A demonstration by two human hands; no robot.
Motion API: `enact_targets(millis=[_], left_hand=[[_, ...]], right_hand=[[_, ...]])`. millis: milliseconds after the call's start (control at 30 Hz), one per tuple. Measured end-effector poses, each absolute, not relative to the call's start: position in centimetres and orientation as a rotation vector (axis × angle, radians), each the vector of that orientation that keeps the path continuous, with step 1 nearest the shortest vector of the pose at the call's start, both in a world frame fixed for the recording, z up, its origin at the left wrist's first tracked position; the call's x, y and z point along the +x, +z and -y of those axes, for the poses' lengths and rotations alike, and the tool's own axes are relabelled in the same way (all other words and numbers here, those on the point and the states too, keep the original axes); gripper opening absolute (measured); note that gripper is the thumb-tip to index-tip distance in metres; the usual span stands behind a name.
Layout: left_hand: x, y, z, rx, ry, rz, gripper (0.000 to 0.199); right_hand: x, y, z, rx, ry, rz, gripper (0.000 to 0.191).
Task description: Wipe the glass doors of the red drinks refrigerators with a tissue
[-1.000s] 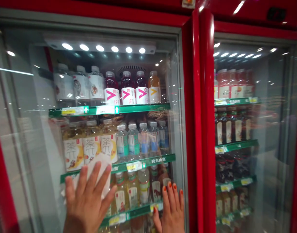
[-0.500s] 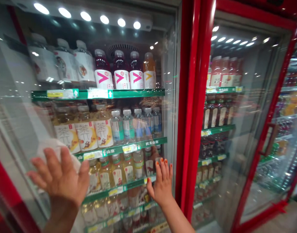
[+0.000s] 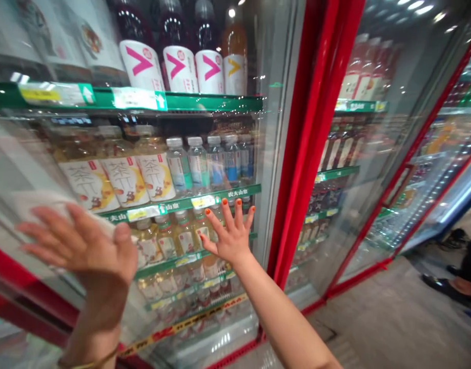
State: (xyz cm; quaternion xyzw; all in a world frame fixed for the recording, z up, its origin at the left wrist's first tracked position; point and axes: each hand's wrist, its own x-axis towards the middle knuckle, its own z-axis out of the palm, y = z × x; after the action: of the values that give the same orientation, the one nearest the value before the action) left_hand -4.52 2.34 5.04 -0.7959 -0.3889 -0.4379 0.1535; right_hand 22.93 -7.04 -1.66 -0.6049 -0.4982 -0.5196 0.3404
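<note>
The left hand (image 3: 81, 251) is spread wide on the red-framed glass door (image 3: 312, 113), apparently pressing a white cloth (image 3: 46, 205). The right hand (image 3: 229, 238) is splayed open and empty.

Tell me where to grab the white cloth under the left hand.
Pinch the white cloth by its free upper edge, coming from above the left hand: it lies flat against the glass door, so only that edge, sticking out past the fingers, can be lifted clear.
</note>
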Motion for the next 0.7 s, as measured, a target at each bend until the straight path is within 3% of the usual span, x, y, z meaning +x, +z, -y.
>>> enact_targets(millis=[33,167,233,367,467,600,700], left_hand=[[-2.9,4.4,-1.6,-2.146,-1.391,1.125,0.089],[1.9,-3.2,1.1,-2.238,-1.235,0.715,0.092],[0.8,-6.2,0.7,-2.158,-1.239,0.890,0.094],[-4.1,-3.9,-1.2,-1.903,-1.480,1.467,0.094],[-3.7,-1.2,-1.4,-1.891,-1.551,1.457,0.095],[-0.5,-6.4,0.2,-2.035,-1.333,1.028,0.097],[-1.3,-11.0,0.4,-1.979,-1.356,1.120,0.092]], right_hand=[[23.0,-1.8,7.3,-1.559,-1.356,1.299,0.088],[23.3,-1.9,8.0,-1.513,-1.364,1.300,0.086],[23.6,-2.0,7.8,-1.517,-1.365,1.294,0.086],[23.9,-2.3,7.5,-1.499,-1.376,1.298,0.084],[23.9,-2.2,7.7,-1.448,-1.387,1.290,0.083],[24.0,-2.0,7.7,-1.421,-1.406,1.296,0.083],[23.9,-2.0,7.6,-1.392,-1.397,1.298,0.082]])
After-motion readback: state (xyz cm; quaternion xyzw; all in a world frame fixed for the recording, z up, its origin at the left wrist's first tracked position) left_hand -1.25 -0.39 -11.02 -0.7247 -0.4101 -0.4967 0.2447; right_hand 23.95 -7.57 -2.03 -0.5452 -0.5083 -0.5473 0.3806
